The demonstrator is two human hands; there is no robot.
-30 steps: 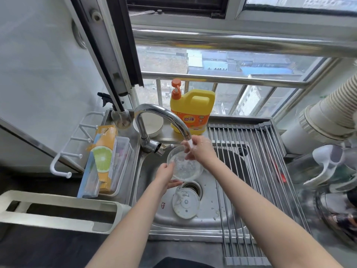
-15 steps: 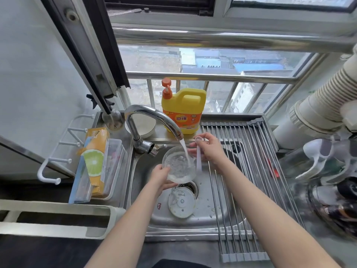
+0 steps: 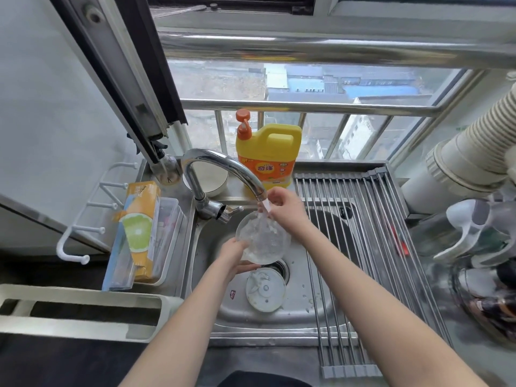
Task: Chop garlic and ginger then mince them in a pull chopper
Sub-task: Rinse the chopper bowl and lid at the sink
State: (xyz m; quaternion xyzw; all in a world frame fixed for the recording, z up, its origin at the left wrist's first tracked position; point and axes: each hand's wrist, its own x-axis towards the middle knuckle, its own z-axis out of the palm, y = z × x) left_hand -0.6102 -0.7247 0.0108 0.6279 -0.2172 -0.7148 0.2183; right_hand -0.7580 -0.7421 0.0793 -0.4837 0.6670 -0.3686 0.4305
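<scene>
The pull chopper's clear bowl is tilted over the steel sink, with tap water running into it. My left hand grips its near rim from below. My right hand is just above the bowl at the tap's spout and pinches a small white plastic part in the stream. The chopper's round white lid lies flat on the sink floor beside the drain. No garlic or ginger is in view.
The curved tap arches over the sink. A yellow dish-soap bottle and a white bowl stand behind it. A roll-up drying rack covers the sink's right half. A boxed tray sits left, jars and scoops right.
My right hand has lifted the white part from beside the bowl up to the spout. My left hand keeps the bowl under the running water.
</scene>
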